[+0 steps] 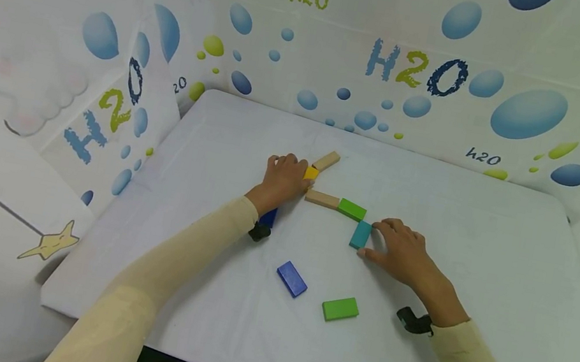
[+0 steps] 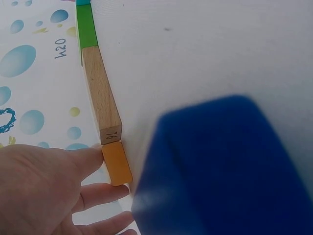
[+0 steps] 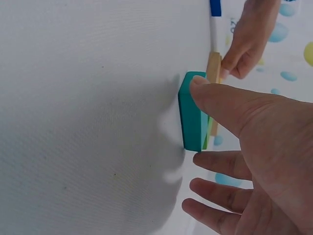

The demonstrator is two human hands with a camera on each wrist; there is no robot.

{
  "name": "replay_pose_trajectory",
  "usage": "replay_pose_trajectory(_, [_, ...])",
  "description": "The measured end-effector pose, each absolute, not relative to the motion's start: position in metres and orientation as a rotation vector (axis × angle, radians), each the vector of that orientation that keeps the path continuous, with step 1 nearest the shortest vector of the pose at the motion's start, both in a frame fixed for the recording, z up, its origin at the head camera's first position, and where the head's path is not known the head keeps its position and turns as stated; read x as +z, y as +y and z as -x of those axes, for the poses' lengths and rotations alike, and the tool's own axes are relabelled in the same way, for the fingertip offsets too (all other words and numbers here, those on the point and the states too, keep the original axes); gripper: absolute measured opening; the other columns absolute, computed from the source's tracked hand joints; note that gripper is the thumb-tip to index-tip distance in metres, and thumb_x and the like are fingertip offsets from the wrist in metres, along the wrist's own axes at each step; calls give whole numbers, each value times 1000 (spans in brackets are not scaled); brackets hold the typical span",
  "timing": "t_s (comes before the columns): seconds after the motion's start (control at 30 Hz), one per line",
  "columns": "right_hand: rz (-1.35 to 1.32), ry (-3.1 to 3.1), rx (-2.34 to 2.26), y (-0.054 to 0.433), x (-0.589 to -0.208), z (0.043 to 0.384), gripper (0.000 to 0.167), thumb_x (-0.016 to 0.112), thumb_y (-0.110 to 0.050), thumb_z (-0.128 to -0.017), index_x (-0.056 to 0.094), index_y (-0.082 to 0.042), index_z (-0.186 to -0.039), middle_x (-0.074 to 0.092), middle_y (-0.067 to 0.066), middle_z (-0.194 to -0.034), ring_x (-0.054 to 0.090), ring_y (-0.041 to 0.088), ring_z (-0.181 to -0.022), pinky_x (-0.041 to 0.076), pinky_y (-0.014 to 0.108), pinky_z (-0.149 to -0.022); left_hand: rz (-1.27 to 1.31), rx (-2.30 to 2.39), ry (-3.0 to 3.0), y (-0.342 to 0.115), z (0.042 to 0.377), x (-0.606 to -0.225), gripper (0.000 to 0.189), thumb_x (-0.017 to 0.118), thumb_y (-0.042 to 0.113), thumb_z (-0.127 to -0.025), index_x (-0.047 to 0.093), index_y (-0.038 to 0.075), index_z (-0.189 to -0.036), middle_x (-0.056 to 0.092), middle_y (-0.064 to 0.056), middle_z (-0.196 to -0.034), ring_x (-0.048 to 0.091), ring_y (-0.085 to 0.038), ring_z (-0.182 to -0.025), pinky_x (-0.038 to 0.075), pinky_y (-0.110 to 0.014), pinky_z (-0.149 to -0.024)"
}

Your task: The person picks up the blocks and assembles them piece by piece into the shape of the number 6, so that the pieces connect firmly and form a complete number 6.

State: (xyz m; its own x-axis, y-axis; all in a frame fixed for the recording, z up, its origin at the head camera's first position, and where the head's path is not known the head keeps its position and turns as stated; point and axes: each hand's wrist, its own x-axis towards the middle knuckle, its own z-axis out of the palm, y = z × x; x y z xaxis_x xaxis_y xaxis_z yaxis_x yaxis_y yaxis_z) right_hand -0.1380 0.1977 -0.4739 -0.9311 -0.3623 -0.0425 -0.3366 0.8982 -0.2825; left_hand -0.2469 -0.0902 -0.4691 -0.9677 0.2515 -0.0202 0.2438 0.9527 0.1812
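Note:
On the white table, my left hand (image 1: 283,181) pinches a yellow block (image 1: 311,173), thumb at one end and a finger at the other in the left wrist view. My right hand (image 1: 404,254) holds a teal block (image 3: 191,117) between thumb and index finger, its other fingers spread. A plain wooden block (image 1: 322,199) and a green block (image 1: 351,209) link these two in a bent row. Beyond the yellow block lies another wooden block (image 1: 326,161), slanting away. A dark blue block (image 1: 268,217) sits under my left wrist, partly hidden.
A blue block (image 1: 292,279) and a second green block (image 1: 340,309) lie apart on the near side of the table (image 1: 219,317). Walls of printed cloth (image 1: 346,29) rise behind and to the left. The table's front edge is close to the body.

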Motion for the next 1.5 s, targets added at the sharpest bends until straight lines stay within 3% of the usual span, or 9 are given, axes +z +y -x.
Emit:
replay_pose_trajectory(0.37, [545,3013,-354,195,-459,120,74,80,-41,-95,51,-4,-151,49,25,-153,47,46,-142,34,72,-111,-395,273,3061,-89,248,-470,50,56,45,-109,58,6,-140,59,-17,-133,56,-34,-127,30,-55,-118])
replay_pose_trajectory(0.67, [694,2857,-331,186,-440,84,53,87,-38,-88,69,-13,-131,62,14,-139,56,38,-134,34,71,-110,-394,278,3059,-89,249,-470,49,57,45,-109,58,6,-139,59,-17,-130,57,-34,-125,30,-55,-118])
replay_pose_trajectory(1.0, [701,2720,-347,178,-435,57,39,92,-24,-82,68,-18,-113,63,9,-131,59,37,-130,33,70,-113,-384,291,3055,-89,248,-469,49,57,44,-109,58,6,-139,59,-18,-132,55,-35,-128,28,-56,-118])
replay_pose_trajectory(1.27, [723,2808,-284,172,-440,48,37,93,-21,-82,69,-19,-109,64,7,-128,61,32,-126,32,71,-112,-379,292,3049,-89,249,-472,49,56,45,-109,57,6,-139,58,-17,-134,54,-35,-129,27,-56,-119])
replay_pose_trajectory(1.5, [782,2818,-294,168,-444,46,29,91,-18,-83,67,-25,-97,65,4,-120,63,29,-120,33,72,-111,-378,283,3051,-89,248,-471,49,57,45,-109,57,6,-139,59,-17,-134,55,-35,-129,28,-56,-119])
